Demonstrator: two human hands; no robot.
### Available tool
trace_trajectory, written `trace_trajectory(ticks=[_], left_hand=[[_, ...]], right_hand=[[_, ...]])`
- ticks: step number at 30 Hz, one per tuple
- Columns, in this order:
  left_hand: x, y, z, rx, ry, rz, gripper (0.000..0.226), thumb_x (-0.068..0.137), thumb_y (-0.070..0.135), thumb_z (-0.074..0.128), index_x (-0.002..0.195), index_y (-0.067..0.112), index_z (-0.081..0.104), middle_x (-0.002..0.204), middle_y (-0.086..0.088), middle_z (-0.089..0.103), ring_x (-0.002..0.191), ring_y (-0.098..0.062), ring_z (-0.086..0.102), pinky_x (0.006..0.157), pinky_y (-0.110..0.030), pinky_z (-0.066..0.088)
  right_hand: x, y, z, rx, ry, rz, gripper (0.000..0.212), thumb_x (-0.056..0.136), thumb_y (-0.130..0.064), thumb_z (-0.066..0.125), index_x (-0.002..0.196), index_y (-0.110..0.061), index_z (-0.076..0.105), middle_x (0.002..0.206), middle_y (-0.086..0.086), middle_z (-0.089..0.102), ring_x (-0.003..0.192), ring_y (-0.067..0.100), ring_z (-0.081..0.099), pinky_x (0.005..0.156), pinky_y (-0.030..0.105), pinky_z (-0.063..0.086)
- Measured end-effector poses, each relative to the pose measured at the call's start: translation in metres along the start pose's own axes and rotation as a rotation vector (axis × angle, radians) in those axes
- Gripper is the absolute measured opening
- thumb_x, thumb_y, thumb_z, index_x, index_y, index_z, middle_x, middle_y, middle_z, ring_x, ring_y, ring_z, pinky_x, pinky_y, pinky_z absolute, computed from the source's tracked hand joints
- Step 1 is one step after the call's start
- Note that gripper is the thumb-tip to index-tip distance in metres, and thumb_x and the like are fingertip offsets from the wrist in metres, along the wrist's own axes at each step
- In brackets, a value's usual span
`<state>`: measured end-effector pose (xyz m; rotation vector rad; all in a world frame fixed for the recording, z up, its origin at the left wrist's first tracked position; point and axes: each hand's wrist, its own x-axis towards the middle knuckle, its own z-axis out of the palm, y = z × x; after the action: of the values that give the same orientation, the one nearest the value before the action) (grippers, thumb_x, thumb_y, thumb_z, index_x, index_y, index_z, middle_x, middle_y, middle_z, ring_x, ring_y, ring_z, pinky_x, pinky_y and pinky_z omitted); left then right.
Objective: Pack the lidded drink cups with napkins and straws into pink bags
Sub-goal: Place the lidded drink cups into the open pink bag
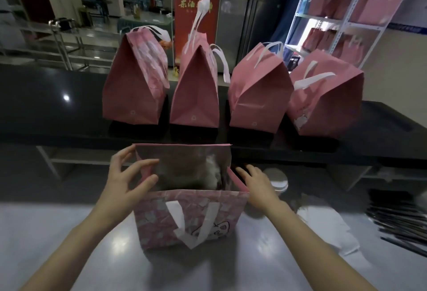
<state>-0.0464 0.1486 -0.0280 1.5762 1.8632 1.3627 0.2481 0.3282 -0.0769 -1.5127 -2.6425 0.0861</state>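
Observation:
A pink patterned bag (189,219) with white handles stands open on the grey table in front of me. My left hand (127,175) sits at the bag's left side fold, fingers spread, thumb and forefinger touching the fold. My right hand (256,182) rests with straight fingers against the bag's right edge. The bag's inside is dark and what it holds is unclear. A lidded drink cup (278,179) stands just right of my right hand. White napkins (323,226) lie on the table to the right, and dark straws (399,223) are piled at the far right.
Several closed pink bags (136,87) (196,92) (258,92) (328,101) stand in a row on the raised black counter (46,110) behind. A metal shelf (342,13) with more pink bags is at the back right. A red banner (196,1) stands behind the counter.

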Motion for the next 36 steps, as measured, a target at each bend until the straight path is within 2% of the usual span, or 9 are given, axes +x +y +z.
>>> trace_trajectory(ticks=[6, 10, 13, 19, 24, 28, 30, 34, 36], left_hand=[[-0.020, 0.016, 0.011, 0.022, -0.117, -0.152, 0.058, 0.069, 0.044, 0.064, 0.125, 0.052, 0.049, 0.145, 0.039, -0.003, 0.139, -0.003, 0.016, 0.111, -0.039, 0.033], [-0.048, 0.026, 0.007, 0.014, -0.125, -0.154, 0.074, 0.060, 0.046, 0.065, 0.128, 0.061, 0.041, 0.146, 0.037, 0.005, 0.138, -0.007, 0.023, 0.108, -0.039, 0.038], [-0.070, 0.034, 0.007, 0.033, -0.157, -0.166, 0.080, 0.064, 0.034, 0.071, 0.126, 0.068, 0.034, 0.137, 0.047, 0.010, 0.132, -0.009, 0.031, 0.100, -0.030, 0.045], [-0.108, 0.046, 0.020, 0.155, -0.110, -0.148, 0.094, 0.070, 0.021, 0.080, 0.133, 0.065, 0.026, 0.141, 0.045, 0.006, 0.125, 0.016, 0.026, 0.091, -0.011, 0.044], [-0.123, 0.048, 0.037, 0.218, -0.004, -0.154, 0.098, 0.070, 0.019, 0.082, 0.136, 0.061, 0.023, 0.143, 0.041, 0.003, 0.128, 0.004, 0.024, 0.094, -0.009, 0.040], [-0.121, 0.050, 0.053, 0.197, 0.024, -0.121, 0.098, 0.071, 0.020, 0.080, 0.138, 0.060, 0.022, 0.146, 0.039, 0.001, 0.131, 0.004, 0.021, 0.086, 0.006, 0.032], [-0.116, 0.051, 0.059, 0.191, 0.022, -0.106, 0.098, 0.071, 0.022, 0.080, 0.138, 0.062, 0.019, 0.147, 0.037, -0.001, 0.133, 0.003, 0.020, 0.090, 0.004, 0.030], [-0.101, 0.053, 0.067, 0.177, 0.025, -0.095, 0.098, 0.071, 0.031, 0.078, 0.135, 0.066, 0.012, 0.150, 0.035, -0.006, 0.133, 0.002, 0.016, 0.102, -0.015, 0.030], [-0.096, 0.053, 0.070, 0.179, 0.036, -0.101, 0.099, 0.071, 0.032, 0.078, 0.131, 0.069, 0.009, 0.149, 0.035, -0.008, 0.132, 0.004, 0.014, 0.096, -0.004, 0.027]], right_hand=[[0.012, 0.016, 0.014, -0.001, -0.092, -0.041, 0.069, 0.087, -0.036, 0.056, 0.148, -0.031, 0.025, 0.149, 0.011, 0.029, 0.128, 0.031, 0.034, 0.106, 0.041, 0.028], [0.006, 0.025, 0.018, 0.054, 0.011, -0.137, 0.062, 0.082, -0.046, 0.060, 0.138, -0.032, 0.037, 0.133, 0.007, 0.042, 0.117, 0.030, 0.041, 0.097, 0.041, 0.033], [-0.001, 0.029, 0.022, 0.088, 0.062, -0.198, 0.054, 0.080, -0.047, 0.063, 0.127, -0.030, 0.044, 0.126, 0.005, 0.046, 0.107, 0.030, 0.047, 0.089, 0.038, 0.038], [-0.021, 0.032, 0.021, 0.267, 0.109, -0.243, 0.065, 0.070, -0.035, 0.079, 0.126, -0.022, 0.048, 0.129, 0.008, 0.038, 0.108, 0.032, 0.050, 0.088, 0.041, 0.049], [-0.060, 0.047, -0.014, 0.386, 0.264, -0.321, 0.088, 0.064, -0.031, 0.086, 0.139, -0.032, 0.040, 0.130, 0.004, 0.035, 0.113, 0.026, 0.049, 0.082, 0.039, 0.056], [-0.088, 0.053, -0.069, 0.362, 0.460, -0.389, 0.093, 0.061, -0.021, 0.087, 0.142, -0.031, 0.041, 0.131, 0.005, 0.036, 0.114, 0.028, 0.049, 0.080, 0.043, 0.057], [-0.099, 0.048, -0.096, 0.337, 0.526, -0.421, 0.094, 0.061, -0.021, 0.088, 0.142, -0.027, 0.042, 0.131, 0.008, 0.037, 0.117, 0.029, 0.048, 0.082, 0.042, 0.056], [-0.116, 0.028, -0.134, 0.295, 0.624, -0.461, 0.094, 0.061, -0.021, 0.088, 0.143, -0.021, 0.043, 0.130, 0.013, 0.038, 0.118, 0.029, 0.045, 0.085, 0.040, 0.054], [-0.122, 0.019, -0.146, 0.339, 0.642, -0.475, 0.094, 0.061, -0.022, 0.088, 0.143, -0.019, 0.042, 0.129, 0.011, 0.038, 0.118, 0.027, 0.045, 0.091, 0.037, 0.051]])
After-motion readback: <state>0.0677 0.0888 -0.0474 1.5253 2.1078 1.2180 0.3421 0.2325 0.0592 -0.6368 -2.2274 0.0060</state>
